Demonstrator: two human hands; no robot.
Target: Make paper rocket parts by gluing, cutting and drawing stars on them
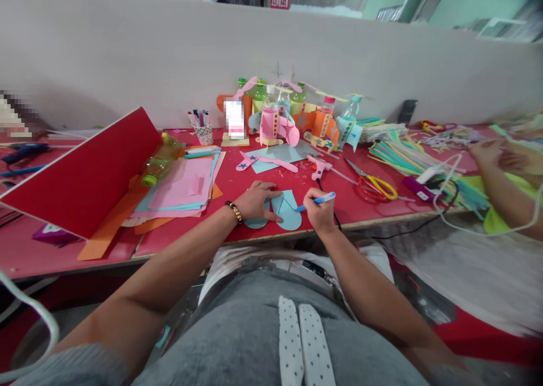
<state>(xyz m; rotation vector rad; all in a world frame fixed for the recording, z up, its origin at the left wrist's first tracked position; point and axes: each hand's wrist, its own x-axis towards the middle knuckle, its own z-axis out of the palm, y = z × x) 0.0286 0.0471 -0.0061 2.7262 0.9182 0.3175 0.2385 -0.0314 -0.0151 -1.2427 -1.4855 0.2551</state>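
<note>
My right hand (pixel 319 209) is closed around a blue marker (pixel 324 199), its tip at a rounded light-blue paper cutout (pixel 289 215) near the table's front edge. A dark line runs across that cutout. My left hand (pixel 257 200), fingers spread flat, presses on the cutout's left side and on a second light-blue paper piece (pixel 257 223), partly hidden under it. Just behind lie a pink paper propeller strip with blue stars (pixel 267 161) and a larger grey-blue sheet (pixel 292 151). A pink hot glue gun (pixel 319 167) rests beyond my right hand.
Scissors with red and yellow handles (pixel 377 187) lie to the right. Stacked coloured paper (pixel 182 185), a plastic bottle (pixel 159 159) and a leaning red board (pixel 85 171) occupy the left. Several decorated bottles (pixel 271 123) stand behind. A co-worker's hands (pixel 487 153) are at far right.
</note>
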